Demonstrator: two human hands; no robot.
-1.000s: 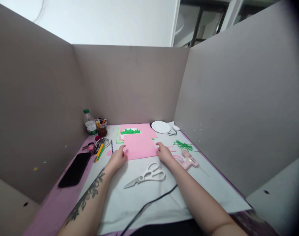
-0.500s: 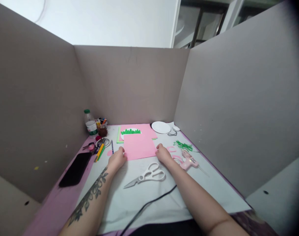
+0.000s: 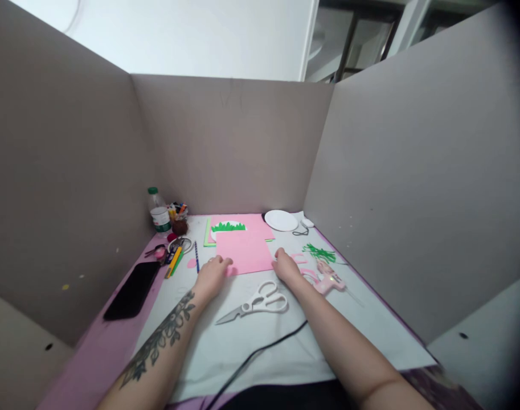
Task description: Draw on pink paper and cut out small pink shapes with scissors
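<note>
A pink sheet of craft paper (image 3: 245, 253) lies flat on the white table cover, its near edge toward me. At its lower left corner is my left hand (image 3: 214, 275), thumb and index finger closed around the corner. My right hand (image 3: 286, 266) pinches the sheet's right edge near the bottom corner. Just in front of the sheet rest white-handled scissors (image 3: 263, 302), blades pointing left. Behind it, a white disc with green paper grass (image 3: 228, 226) is partly covered by the sheet and sits on larger pink paper (image 3: 260, 225).
Left: a phone (image 3: 132, 290), markers (image 3: 174, 262), tape roll (image 3: 187, 245), pencil (image 3: 196, 256) and bottle (image 3: 160, 216). Right: a pink glue gun (image 3: 329, 279), green strips (image 3: 319, 252) and a white plate (image 3: 281, 220). A black cable (image 3: 260, 353) crosses the front. Grey panels (image 3: 229, 142) surround the table.
My left hand has shifted right, from the sheet's left edge onto its lower left corner. My right hand stays at the right edge, and the sheet has hardly moved.
</note>
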